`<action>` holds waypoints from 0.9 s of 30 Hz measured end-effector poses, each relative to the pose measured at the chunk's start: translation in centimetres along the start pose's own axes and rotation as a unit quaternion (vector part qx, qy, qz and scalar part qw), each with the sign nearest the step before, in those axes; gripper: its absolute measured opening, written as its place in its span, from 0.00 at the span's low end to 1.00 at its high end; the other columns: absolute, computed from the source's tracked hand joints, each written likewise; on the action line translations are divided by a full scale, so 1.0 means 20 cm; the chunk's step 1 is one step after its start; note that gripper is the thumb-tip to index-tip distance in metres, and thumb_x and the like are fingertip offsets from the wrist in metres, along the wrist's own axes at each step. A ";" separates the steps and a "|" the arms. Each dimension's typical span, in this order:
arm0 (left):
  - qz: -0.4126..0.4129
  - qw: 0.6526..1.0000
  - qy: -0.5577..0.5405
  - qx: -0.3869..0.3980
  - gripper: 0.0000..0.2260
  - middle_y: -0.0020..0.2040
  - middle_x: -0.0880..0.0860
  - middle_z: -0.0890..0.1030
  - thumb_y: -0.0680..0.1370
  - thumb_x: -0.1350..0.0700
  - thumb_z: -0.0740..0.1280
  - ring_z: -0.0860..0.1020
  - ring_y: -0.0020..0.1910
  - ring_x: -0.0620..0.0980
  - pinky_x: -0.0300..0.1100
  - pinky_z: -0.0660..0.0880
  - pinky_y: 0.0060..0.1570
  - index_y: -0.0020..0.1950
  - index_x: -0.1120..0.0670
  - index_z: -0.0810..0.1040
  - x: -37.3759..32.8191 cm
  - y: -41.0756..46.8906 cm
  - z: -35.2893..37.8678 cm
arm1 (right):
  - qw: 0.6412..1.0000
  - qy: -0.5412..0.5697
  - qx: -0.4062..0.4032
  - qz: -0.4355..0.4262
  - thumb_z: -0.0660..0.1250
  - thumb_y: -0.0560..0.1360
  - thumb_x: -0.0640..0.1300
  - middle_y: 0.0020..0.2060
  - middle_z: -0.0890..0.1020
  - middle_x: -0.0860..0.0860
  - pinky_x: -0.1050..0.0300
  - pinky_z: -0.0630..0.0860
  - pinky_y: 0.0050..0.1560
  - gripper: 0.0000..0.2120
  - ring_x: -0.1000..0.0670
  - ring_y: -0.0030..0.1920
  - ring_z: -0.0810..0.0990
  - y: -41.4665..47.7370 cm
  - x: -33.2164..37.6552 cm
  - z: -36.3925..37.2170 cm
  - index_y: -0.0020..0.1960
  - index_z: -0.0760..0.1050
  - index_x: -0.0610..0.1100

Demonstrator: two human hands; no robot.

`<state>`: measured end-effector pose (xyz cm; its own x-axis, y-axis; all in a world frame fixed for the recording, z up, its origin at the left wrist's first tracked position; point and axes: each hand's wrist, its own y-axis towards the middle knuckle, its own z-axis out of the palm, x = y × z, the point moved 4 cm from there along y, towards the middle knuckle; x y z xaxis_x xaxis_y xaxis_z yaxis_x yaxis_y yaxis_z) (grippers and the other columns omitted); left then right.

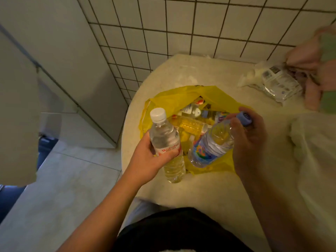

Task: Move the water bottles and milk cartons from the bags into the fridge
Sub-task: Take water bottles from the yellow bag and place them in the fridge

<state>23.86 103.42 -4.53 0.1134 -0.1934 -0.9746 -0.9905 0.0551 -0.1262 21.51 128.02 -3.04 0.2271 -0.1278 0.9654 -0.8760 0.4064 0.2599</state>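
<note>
An open yellow plastic bag (183, 97) lies on a round pale table (209, 188). My left hand (147, 159) grips a clear water bottle with a white cap and red label (164, 135), held upright above the bag's left edge. My right hand (249, 140) holds a second water bottle with a blue cap and blue label (211, 146) by its neck, tilted over the bag's front right. More bottles and small packets (192, 117) lie inside the bag. A grey fridge (60, 57) stands at the left, its door side toward me.
A white plastic bag (312, 160) rests on the table's right side. Clear wrapped packets (280, 84) and pink and green cloth (320, 70) sit at the back right. A white tiled wall (181, 24) rises behind the table. Pale floor tiles (63, 179) lie to the left.
</note>
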 end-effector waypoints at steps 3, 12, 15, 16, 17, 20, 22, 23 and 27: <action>-0.015 1.000 0.016 -0.008 0.28 0.54 0.46 0.83 0.68 0.55 0.78 0.82 0.53 0.43 0.34 0.77 0.48 0.66 0.52 0.74 0.04 -0.10 -0.05 | 0.999 0.000 0.028 0.019 0.69 0.74 0.58 0.51 0.81 0.41 0.46 0.78 0.53 0.14 0.42 0.53 0.80 -0.08 0.01 0.06 0.57 0.74 0.55; -0.026 0.995 0.085 -0.037 0.25 0.53 0.39 0.80 0.68 0.49 0.78 0.80 0.52 0.39 0.37 0.78 0.51 0.61 0.42 0.72 0.14 -0.49 -0.37 | 0.984 0.003 0.180 0.016 0.66 0.75 0.48 0.50 0.82 0.43 0.49 0.80 0.52 0.13 0.45 0.52 0.82 -0.48 0.18 0.38 0.59 0.73 0.52; -0.028 0.993 0.108 -0.043 0.23 0.52 0.37 0.79 0.70 0.52 0.78 0.80 0.51 0.37 0.33 0.77 0.48 0.59 0.41 0.72 0.20 -0.67 -0.54 | 0.974 0.005 0.226 0.019 0.66 0.76 0.44 0.47 0.84 0.52 0.53 0.78 0.54 0.13 0.49 0.52 0.82 -0.69 0.24 0.52 0.59 0.73 0.53; -0.029 0.992 0.115 -0.042 0.22 0.52 0.36 0.79 0.70 0.51 0.78 0.79 0.50 0.36 0.31 0.76 0.47 0.58 0.41 0.71 0.22 -0.73 -0.61 | 0.970 0.004 0.242 0.020 0.65 0.76 0.43 0.47 0.84 0.52 0.54 0.78 0.54 0.13 0.49 0.52 0.82 -0.77 0.27 0.58 0.59 0.74 0.53; -0.033 0.991 0.121 -0.040 0.22 0.52 0.34 0.78 0.70 0.51 0.78 0.78 0.51 0.34 0.29 0.75 0.47 0.58 0.40 0.71 0.24 -0.80 -0.68 | 0.966 0.004 0.258 0.021 0.65 0.75 0.43 0.47 0.84 0.53 0.55 0.78 0.55 0.13 0.49 0.52 0.82 -0.86 0.29 0.64 0.59 0.74 0.52; -0.043 0.990 0.124 -0.052 0.24 0.52 0.31 0.77 0.69 0.50 0.78 0.77 0.52 0.31 0.25 0.73 0.47 0.58 0.40 0.70 0.33 -1.03 -0.93 | 0.954 0.010 0.299 0.022 0.65 0.75 0.43 0.48 0.83 0.51 0.55 0.78 0.56 0.14 0.49 0.52 0.82 -1.14 0.35 0.83 0.59 0.74 0.51; -0.045 0.988 0.127 -0.072 0.24 0.52 0.32 0.78 0.69 0.48 0.78 0.78 0.52 0.32 0.27 0.74 0.47 0.59 0.41 0.71 0.40 -1.20 -1.12 | 0.945 0.011 0.326 0.026 0.66 0.75 0.43 0.48 0.83 0.50 0.55 0.78 0.56 0.14 0.48 0.52 0.82 -1.36 0.39 0.98 0.60 0.74 0.50; -0.048 0.988 0.123 -0.085 0.24 0.52 0.33 0.78 0.68 0.48 0.77 0.78 0.52 0.33 0.27 0.74 0.48 0.60 0.41 0.71 0.43 -1.29 -1.21 | 0.941 0.014 0.338 0.029 0.67 0.75 0.41 0.48 0.83 0.51 0.57 0.78 0.56 0.14 0.49 0.52 0.82 -1.46 0.41 1.06 0.59 0.74 0.51; -0.062 0.983 0.096 -0.146 0.23 0.53 0.33 0.78 0.69 0.47 0.77 0.79 0.52 0.35 0.31 0.76 0.49 0.60 0.41 0.71 0.57 -1.63 -1.57 | 0.914 0.040 0.401 0.048 0.66 0.77 0.35 0.48 0.83 0.54 0.65 0.77 0.52 0.14 0.54 0.51 0.82 -1.86 0.50 1.38 0.60 0.74 0.48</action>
<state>55.04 68.68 -5.79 0.2447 -0.3643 -0.8985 -0.9535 -0.2588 -0.1547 44.58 86.74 -3.67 0.1347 -0.0466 0.9898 -0.9160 -0.3867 0.1065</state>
